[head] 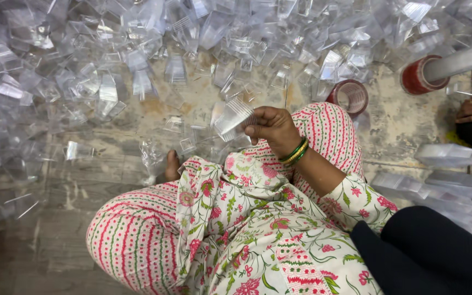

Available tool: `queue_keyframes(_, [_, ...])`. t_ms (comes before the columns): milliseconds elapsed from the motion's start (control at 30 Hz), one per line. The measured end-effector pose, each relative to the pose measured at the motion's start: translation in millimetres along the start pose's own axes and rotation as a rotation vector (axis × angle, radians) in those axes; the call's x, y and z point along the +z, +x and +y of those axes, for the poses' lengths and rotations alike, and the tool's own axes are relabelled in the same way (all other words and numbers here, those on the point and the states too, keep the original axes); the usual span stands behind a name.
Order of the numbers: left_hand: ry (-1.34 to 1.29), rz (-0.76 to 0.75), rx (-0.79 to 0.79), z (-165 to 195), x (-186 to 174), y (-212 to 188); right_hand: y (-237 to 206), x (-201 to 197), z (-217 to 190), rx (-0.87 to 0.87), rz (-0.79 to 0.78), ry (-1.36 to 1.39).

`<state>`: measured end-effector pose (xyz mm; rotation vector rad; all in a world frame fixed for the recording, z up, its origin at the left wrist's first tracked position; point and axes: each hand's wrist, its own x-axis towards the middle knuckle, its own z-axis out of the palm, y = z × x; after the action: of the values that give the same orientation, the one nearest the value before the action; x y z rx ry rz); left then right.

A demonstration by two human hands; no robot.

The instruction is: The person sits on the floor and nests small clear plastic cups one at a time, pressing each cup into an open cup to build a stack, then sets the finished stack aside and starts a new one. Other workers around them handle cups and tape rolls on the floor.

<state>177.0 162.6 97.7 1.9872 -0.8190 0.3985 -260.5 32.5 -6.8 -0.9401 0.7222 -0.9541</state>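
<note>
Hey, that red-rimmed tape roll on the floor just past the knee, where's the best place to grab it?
Pinch the tape roll across its ring wall, thumb inside the open core, coming from above. It seems to lie tilted with its hollow middle facing up, its outer side partly crowded by clear plastic pieces.

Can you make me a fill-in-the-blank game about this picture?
1. The right hand holds a small clear plastic ____.
2. The bangles on that wrist are gold and ____.
3. The pile of clear pieces lies on the ____.
4. The two tape rolls are coloured ____.

Missing words: box, green, floor, red.
</note>
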Motion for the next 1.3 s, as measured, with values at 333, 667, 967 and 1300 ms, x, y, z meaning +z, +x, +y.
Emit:
queue_keyframes(333, [-0.337, -0.221, -0.171, 18, -37, 8, -2, 12, -4, 0.045, -0.028, 0.014])
queue_keyframes(667, [-1.048, -1.633, -0.604, 106, 99, -131, -9, 22, 3, 0.074, -0.110, -0.127])
queue_keyframes(967, [-0.959, -1.499, -0.343, 102, 108, -129, 9, 38, -17, 0.180, -0.127, -0.237])
queue_keyframes(1300, [-0.905, -1.474, -0.366, 100, 116, -132, 19, 49, -12, 0.260, 0.067, -0.240])
